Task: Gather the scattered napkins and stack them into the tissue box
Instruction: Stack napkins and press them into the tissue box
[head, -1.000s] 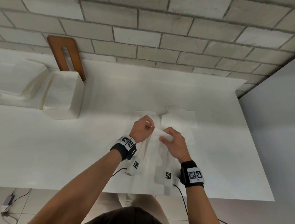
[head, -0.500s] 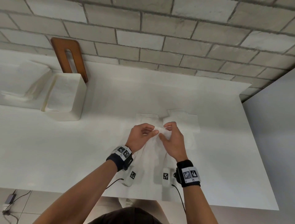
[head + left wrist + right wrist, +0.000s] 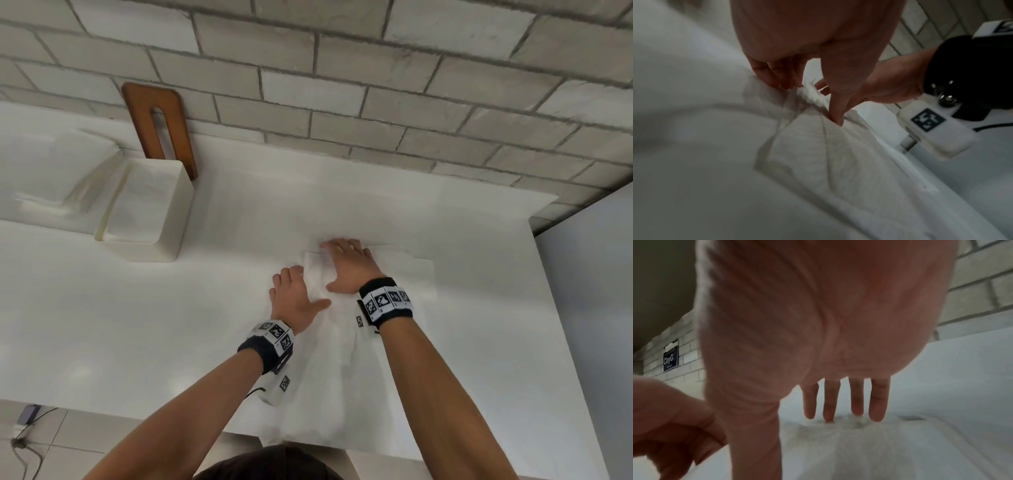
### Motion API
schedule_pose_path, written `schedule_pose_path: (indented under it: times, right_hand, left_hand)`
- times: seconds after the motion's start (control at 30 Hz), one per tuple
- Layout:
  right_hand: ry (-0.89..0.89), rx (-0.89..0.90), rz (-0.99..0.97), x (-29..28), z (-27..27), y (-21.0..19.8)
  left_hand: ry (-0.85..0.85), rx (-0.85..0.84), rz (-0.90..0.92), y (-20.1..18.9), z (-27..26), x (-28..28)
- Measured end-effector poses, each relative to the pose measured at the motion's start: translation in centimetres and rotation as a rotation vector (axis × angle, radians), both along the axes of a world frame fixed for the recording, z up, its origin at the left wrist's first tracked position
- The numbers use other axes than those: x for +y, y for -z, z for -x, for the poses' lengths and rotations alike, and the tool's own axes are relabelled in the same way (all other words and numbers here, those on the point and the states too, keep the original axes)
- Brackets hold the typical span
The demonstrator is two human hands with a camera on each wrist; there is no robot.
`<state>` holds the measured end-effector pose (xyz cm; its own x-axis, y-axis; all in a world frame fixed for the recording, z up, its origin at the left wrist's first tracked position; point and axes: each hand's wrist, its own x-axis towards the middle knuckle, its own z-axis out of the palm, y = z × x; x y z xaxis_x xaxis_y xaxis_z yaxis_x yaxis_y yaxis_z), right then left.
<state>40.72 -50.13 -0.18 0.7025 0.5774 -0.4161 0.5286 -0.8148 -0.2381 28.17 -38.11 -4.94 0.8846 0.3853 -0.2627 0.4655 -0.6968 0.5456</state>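
Note:
White napkins (image 3: 404,274) lie overlapping on the white table, right of centre. My left hand (image 3: 299,289) has its fingers (image 3: 777,78) curled down and its thumb pressed into a bunched napkin (image 3: 809,95), pinching the gathered fold. Just beyond it, my right hand (image 3: 344,262) lies flat, with straight fingers (image 3: 877,402) pressing on the far napkin (image 3: 838,443). The open white tissue box (image 3: 171,219) stands at the back left, well apart from both hands, with napkins stacked inside.
A brown wooden lid with a slot (image 3: 161,130) leans on the brick wall behind the box. A crumpled clear plastic wrapper (image 3: 61,185) lies left of the box. The table's front edge (image 3: 137,416) is near my body, and its right edge meets a grey wall (image 3: 589,308).
My right hand has let go of the bunched napkin, reached forward and flattened onto the far napkin. The left hand has stayed on the gathered fold.

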Motion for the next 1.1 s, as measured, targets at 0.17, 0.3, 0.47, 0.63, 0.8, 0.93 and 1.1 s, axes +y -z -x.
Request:
schedule_pose_path:
  times: [0.17, 0.3, 0.47, 0.63, 0.8, 0.93, 1.1]
  right_hand:
    - [-0.089, 0.108, 0.073, 2.3, -1.4, -0.3]
    - [-0.069, 0.253, -0.090, 2.1, 1.0, -1.2]
    - [0.276, 0.309, -0.696, -2.4, 6.3, -2.6]
    - [0.533, 0.145, -0.853, -5.1, 14.9, -3.2]
    - [0.812, 0.031, -1.063, -3.4, 25.5, -0.7]
    - [0.881, -0.107, -1.198, -1.3, 30.5, -1.1]
    - [0.923, -0.020, -1.166, 0.4, 32.3, 0.0]
  left_hand:
    - [-0.060, -0.083, 0.179, 0.4, 0.4, 0.5]
    - [-0.128, -0.162, 0.342, -0.5, 2.6, 2.0]
    - [-0.057, -0.097, 0.339, -3.3, 7.4, 6.2]
    - [-0.174, -0.262, 0.555, -5.2, 13.3, 8.9]
    - [-0.101, -0.376, 0.560, -4.7, 18.3, 8.3]
    - [-0.062, -0.478, 0.591, -4.0, 21.3, 7.8]
    - [-0.102, -0.428, 0.584, -2.5, 23.1, 7.8]
